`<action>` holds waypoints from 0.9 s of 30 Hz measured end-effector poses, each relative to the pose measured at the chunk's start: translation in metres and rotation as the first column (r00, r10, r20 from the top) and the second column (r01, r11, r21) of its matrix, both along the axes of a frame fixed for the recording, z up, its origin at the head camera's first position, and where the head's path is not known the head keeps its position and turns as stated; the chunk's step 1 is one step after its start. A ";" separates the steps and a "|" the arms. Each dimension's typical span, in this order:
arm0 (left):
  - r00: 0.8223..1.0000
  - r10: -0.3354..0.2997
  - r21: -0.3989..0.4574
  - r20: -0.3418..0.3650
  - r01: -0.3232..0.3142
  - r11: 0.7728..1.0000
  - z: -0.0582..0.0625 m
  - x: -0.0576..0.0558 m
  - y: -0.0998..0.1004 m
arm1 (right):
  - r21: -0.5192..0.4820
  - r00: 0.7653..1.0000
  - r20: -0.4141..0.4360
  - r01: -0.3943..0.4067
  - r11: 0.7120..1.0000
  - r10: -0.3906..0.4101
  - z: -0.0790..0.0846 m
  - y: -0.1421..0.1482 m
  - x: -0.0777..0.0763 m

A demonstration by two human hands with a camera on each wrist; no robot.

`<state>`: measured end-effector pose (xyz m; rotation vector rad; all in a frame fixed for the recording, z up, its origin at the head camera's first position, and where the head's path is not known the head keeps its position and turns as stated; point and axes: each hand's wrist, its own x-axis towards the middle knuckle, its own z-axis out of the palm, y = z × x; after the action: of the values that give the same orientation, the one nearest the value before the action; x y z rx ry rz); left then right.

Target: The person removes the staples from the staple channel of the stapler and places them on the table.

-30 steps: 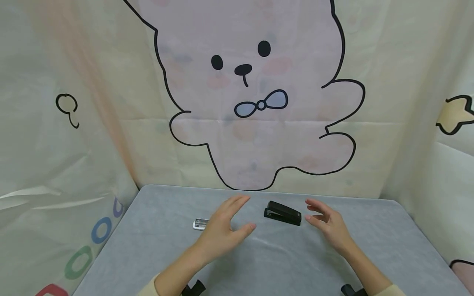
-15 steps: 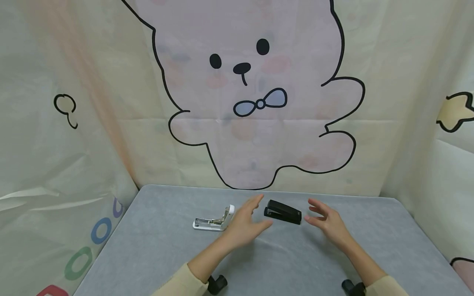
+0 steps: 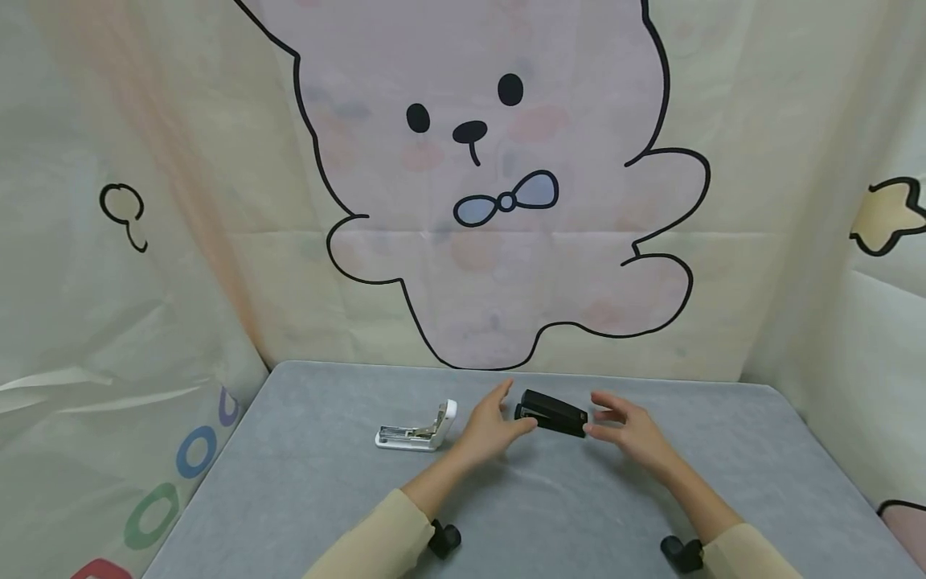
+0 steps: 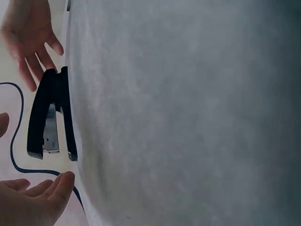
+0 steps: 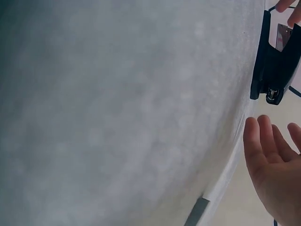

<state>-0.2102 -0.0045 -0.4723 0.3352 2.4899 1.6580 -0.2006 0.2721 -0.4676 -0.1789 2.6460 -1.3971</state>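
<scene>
A black stapler (image 3: 553,413) lies on the table between the two hands, its top arm raised a little from the base. At its left end is my left hand (image 3: 486,430), thumb and fingers spread apart. My right hand (image 3: 634,433) is at the other end, fingers loosely bent and fingertips close to the stapler's back. In the left wrist view a gap shows between the left fingertips (image 4: 66,181) and the stapler (image 4: 40,115). The right wrist view shows the right fingertips (image 5: 251,125) just short of its hinge end. Neither hand holds anything.
A white stapler (image 3: 415,435), folded wide open, lies on the grey-covered table (image 3: 304,482) left of the left hand. Behind the table hangs a cream curtain (image 3: 289,322) with a cartoon bear. Black wrist devices (image 3: 444,539) sit at both sleeves.
My left hand has moved right, away from the white stapler and up to the black stapler's left end, uncovering the white one. The right hand has come slightly closer to the black stapler.
</scene>
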 end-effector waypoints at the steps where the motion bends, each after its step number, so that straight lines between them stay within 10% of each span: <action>1: 1.000 -0.001 0.002 0.008 0.001 1.000 -0.001 -0.002 0.001 | 0.002 1.000 0.007 -0.003 1.000 0.003 0.000 -0.001 0.000; 27: 0.998 0.045 0.053 0.046 -0.047 0.997 -0.011 -0.025 0.017 | -0.031 0.998 0.056 -0.029 0.999 0.030 -0.010 -0.007 -0.010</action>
<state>-0.2355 0.0125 -0.4837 0.2452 2.4417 1.7334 -0.2102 0.2655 -0.4772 -0.1786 2.5679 -1.4116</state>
